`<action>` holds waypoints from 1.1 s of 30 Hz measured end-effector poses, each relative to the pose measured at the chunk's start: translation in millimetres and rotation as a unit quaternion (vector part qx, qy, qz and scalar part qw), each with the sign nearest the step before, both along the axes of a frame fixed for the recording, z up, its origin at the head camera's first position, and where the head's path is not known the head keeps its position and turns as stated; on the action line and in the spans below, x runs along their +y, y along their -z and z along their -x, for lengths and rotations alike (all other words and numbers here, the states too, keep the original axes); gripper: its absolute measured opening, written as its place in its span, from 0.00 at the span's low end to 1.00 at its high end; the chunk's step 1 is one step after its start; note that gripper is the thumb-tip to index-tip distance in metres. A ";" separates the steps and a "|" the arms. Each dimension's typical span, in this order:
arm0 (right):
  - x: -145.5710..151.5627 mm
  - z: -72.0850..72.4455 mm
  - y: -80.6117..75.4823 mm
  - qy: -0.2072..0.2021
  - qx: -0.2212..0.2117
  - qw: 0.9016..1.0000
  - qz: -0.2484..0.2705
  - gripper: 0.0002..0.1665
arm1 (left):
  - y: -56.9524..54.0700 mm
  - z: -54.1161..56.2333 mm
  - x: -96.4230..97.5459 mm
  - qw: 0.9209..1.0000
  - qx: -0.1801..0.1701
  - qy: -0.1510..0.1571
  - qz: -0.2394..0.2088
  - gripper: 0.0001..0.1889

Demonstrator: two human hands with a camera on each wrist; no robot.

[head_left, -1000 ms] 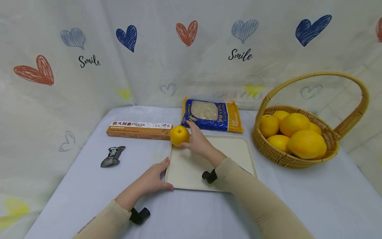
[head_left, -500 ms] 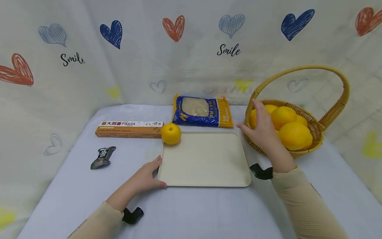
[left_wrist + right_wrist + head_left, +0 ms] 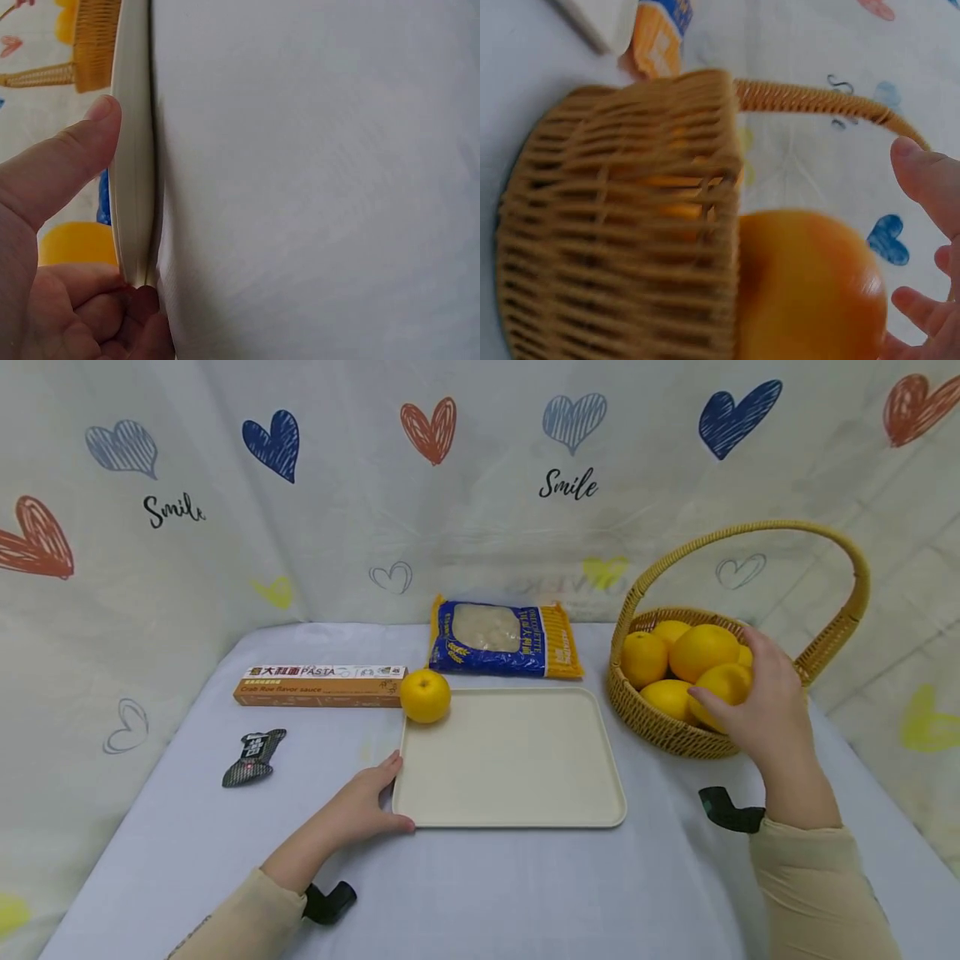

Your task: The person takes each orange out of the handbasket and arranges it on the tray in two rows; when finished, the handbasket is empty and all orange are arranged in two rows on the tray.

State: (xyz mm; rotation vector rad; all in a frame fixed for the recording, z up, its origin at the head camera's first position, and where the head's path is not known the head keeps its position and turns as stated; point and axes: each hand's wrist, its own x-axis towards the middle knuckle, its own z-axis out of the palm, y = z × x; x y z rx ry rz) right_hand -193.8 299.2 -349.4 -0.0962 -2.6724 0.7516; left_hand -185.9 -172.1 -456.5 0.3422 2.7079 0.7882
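Observation:
My left hand (image 3: 365, 806) holds the left side of a cream rectangular tray (image 3: 517, 768), thumb at its near edge and fingers around the corner in the left wrist view. An orange (image 3: 425, 697) sits on the tray's far left corner. My right hand (image 3: 772, 706) is over the right side of a wicker basket (image 3: 675, 735) with several yellow fruits. Its thumb and fingers are spread around a large yellow-orange fruit (image 3: 802, 285); the right wrist view shows the thumb apart from it. Whether the other fingers touch it is hard to tell.
Behind the tray lies a blue and yellow bag of pasta (image 3: 502, 639). A long pasta box (image 3: 322, 686) is at the left, with a small dark wrapped packet (image 3: 254, 758) nearer. The basket's tall handle (image 3: 750, 531) arches over the fruit.
My right hand has let go of the orange on the tray and moved right to the fruit in the basket. The left hand stays at the tray; the head view has shifted slightly.

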 end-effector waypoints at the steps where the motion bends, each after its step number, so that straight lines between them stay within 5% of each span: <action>1: 3.6 -1.0 2.3 0.004 -0.003 1.000 -0.002 0.52 | -0.4 -0.3 0.1 1.000 -0.001 0.000 0.000 0.56; 14: 21.1 -2.1 22.9 0.030 -0.094 0.995 0.018 0.60 | -1.9 -0.6 0.2 1.000 -0.001 0.001 -0.004 0.56; 27: -5.8 -0.6 14.3 0.042 -0.041 0.990 0.126 0.58 | -4.0 -0.9 2.1 1.000 0.001 -0.001 -0.003 0.56; 33: -22.9 5.3 8.3 -0.010 -0.035 0.989 0.141 0.59 | -3.7 -0.8 0.8 1.000 0.001 0.003 -0.007 0.56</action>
